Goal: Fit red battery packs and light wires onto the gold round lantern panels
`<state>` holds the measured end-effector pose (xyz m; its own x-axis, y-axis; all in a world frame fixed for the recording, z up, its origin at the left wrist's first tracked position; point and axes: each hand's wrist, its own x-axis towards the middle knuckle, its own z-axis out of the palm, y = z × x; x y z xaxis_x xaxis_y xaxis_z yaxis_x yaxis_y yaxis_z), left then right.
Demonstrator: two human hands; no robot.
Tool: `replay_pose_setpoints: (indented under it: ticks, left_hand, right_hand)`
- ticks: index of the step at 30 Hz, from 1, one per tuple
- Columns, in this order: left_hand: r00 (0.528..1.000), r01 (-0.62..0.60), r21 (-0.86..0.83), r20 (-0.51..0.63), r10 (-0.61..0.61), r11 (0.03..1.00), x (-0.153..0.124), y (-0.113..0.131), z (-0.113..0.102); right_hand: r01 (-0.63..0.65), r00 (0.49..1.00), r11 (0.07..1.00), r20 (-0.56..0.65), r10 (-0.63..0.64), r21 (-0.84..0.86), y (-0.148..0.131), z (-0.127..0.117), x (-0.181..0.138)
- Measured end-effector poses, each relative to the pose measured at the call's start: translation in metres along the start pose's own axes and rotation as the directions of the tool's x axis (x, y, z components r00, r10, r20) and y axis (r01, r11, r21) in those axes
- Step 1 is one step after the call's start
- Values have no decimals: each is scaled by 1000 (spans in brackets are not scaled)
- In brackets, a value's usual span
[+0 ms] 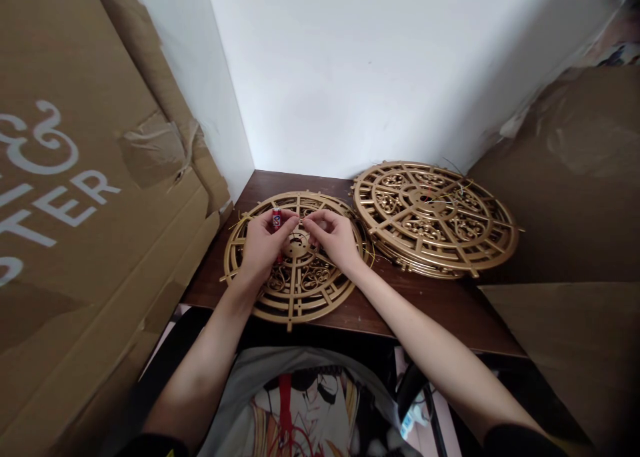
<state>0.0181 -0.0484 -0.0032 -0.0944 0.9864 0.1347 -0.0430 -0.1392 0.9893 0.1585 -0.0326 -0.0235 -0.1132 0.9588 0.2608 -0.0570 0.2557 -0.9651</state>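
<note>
A round gold openwork disc (300, 290) lies flat on the dark brown table (440, 303) in front of me. My left hand (263, 247) rests on its left half, fingers closed around a small red tube (276, 219) that stands up out of the fist. My right hand (336, 237) lies over the disc's upper right part, with its fingertips pinched together near the hub (297, 243). What the pinch holds is too small to make out. Thin yellow wires (371, 253) stick out at the disc's rim.
A stack of similar gold discs (435, 220) sits at the right back of the table, with thin wires lying across it. Large cardboard boxes (75, 197) wall in the left side, more cardboard (575, 197) the right. A white wall stands behind.
</note>
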Motion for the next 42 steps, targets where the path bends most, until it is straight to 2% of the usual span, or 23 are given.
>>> replay_pose_setpoints:
  ticks: [7,14,36,42]
  left_hand:
    - [1000,-10,-37,-3,10,999,-1,0,0]
    - [1000,-13,7,-16,13,1000,0,1,0]
    - [1000,-3,0,10,3,1000,-1,0,0]
    - [998,46,-121,41,-41,992,0,0,1]
  right_hand:
    - [-16,1000,1000,-16,16,-7,-6,1,-1]
    - [-3,1000,1000,5,3,-28,-1,0,-1]
    - [28,1000,998,8,-28,-59,1,-1,0]
    - [3,1000,1000,-15,-4,-13,-3,0,-1]
